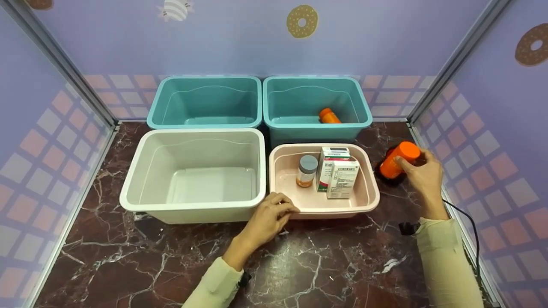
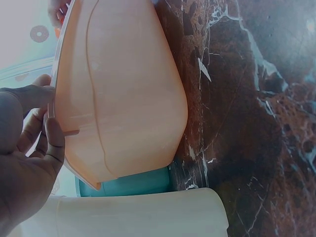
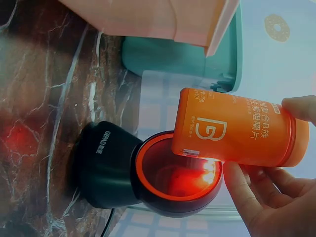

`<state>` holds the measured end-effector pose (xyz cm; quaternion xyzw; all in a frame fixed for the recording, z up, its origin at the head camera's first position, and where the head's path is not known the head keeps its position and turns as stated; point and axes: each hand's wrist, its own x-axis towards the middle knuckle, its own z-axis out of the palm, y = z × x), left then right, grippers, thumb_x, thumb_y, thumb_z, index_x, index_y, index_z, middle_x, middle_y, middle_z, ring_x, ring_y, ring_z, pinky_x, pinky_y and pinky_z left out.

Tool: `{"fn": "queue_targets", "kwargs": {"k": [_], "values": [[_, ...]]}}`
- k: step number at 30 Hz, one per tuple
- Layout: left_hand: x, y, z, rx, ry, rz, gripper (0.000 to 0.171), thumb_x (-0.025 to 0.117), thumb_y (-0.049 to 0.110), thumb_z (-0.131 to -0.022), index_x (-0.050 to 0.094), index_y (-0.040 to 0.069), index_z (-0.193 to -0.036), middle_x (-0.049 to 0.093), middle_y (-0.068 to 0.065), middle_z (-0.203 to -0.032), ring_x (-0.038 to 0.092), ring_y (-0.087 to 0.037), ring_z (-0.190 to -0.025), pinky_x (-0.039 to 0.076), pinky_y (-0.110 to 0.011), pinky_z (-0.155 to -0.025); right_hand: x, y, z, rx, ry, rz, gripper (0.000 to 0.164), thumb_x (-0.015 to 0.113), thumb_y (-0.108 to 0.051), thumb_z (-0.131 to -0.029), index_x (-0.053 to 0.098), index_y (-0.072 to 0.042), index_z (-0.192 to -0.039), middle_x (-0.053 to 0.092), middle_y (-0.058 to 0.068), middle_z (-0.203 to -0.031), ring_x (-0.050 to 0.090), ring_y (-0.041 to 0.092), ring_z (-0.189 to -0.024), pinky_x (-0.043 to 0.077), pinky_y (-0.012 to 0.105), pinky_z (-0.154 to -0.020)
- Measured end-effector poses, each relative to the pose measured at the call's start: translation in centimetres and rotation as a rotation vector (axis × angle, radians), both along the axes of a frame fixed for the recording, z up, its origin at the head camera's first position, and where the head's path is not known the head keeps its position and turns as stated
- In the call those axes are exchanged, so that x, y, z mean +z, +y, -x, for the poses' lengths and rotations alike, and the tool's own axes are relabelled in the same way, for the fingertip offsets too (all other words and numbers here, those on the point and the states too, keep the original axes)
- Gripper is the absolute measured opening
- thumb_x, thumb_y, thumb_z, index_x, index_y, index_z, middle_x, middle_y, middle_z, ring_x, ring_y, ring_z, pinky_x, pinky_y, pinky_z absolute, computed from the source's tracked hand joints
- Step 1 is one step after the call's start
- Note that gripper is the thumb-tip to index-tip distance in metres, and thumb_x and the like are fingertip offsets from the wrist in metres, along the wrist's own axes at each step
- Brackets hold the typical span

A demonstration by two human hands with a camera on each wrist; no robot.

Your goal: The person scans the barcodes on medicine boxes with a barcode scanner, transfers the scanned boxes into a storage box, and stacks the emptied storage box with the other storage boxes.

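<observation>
An orange vitamin bottle is gripped near its cap by my right hand. In the right wrist view the bottle is tilted in front of the glowing red window of a black barcode scanner. My left hand pinches the front rim of the pink bin, near its left corner; the left wrist view shows the thumb and fingers at that rim. Inside the pink bin stand a grey-capped bottle and two medicine boxes, one white and one white, red and green.
To the left of the pink bin is a larger white bin. Behind them stand two teal bins, the left one and the right one, which holds another orange bottle. A black cable runs along the right wall.
</observation>
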<state>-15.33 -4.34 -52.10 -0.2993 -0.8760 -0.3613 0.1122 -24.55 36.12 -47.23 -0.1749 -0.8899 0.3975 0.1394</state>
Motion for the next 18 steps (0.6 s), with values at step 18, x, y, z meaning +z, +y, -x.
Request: {"fn": "queue_targets", "kwargs": {"k": [18], "values": [[0.00, -0.02, -0.08, -0.002, -0.032, -0.010, 0.018, 0.072, 0.006, -0.087, 0.077, 0.017, -0.101, 0.066, 0.003, -0.102, 0.057, -0.017, -0.103, 0.050, -0.031, -0.094, -1.04, 0.48, 0.05, -0.058, -0.021, -0.027, 0.068, 0.077, -0.048, -0.081, 0.059, -0.007, -0.132, 0.065, 0.014, -0.116, 0.056, 0.020, -0.100, 0.041, 0.030, -0.092]]}}
